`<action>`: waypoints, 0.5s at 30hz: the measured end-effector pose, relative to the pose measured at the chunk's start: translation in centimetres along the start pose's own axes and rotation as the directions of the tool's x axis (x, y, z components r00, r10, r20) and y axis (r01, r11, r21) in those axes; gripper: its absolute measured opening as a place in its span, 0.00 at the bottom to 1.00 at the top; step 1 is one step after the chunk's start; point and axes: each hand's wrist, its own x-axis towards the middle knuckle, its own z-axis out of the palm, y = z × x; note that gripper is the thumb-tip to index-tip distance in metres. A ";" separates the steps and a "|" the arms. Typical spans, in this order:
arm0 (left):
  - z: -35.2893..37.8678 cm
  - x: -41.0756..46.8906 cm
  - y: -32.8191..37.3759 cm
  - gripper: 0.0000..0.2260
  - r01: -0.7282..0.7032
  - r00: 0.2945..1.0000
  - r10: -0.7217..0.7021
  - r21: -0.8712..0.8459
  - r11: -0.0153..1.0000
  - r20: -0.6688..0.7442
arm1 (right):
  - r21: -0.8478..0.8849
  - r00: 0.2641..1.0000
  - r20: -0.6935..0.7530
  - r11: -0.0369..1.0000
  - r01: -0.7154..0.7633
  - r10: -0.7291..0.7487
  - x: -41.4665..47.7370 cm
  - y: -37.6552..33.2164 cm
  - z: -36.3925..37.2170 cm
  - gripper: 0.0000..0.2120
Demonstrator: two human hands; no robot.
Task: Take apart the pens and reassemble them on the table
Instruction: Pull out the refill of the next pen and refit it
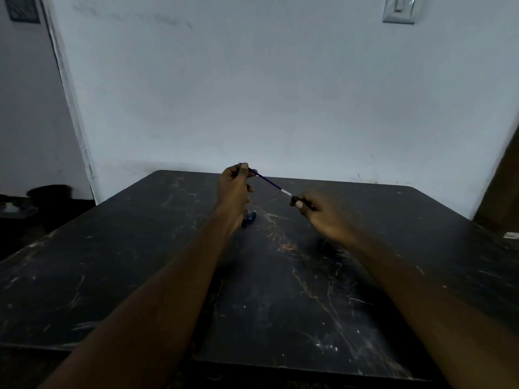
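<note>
left hand (pixel 234 181) pinching refill (pixel 271 184), right hand (pixel 314 210) gripping barrel (pixel 296 199), above table (pixel 112 248) far edge

Plain home room: scuffed wall (pixel 252 94), light switch (pixel 400 8), worn table (pixel 112 262).

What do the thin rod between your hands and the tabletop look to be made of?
Thin rod: likely plastic, a dark blue tube with a pale end near the right hand; the left hand pinches its other end. Tabletop: hard, dark, slightly glossy, with pale veins and scuffs; stone or laminate, unclear.
</note>
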 end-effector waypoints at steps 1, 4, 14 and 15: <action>-0.1 0.0 0.1 0.08 -0.001 1.000 0.001 0.007 1.000 -0.009 | -0.033 1.000 -0.003 0.999 0.026 -0.026 0.0 0.0 0.0 0.12; -0.1 0.1 0.1 0.09 -0.017 1.000 0.018 0.043 0.999 -0.016 | -0.055 0.997 -0.028 0.996 0.070 -0.071 0.0 0.1 0.0 0.11; 0.2 -0.2 0.1 0.14 -0.041 0.999 0.041 0.116 0.992 0.002 | -0.042 0.995 -0.097 0.999 0.032 -0.036 0.0 0.3 0.1 0.10; 0.3 -0.2 0.1 0.14 -0.044 0.999 0.044 0.121 0.992 0.004 | -0.041 0.994 -0.107 0.999 0.029 -0.034 0.0 0.3 0.2 0.10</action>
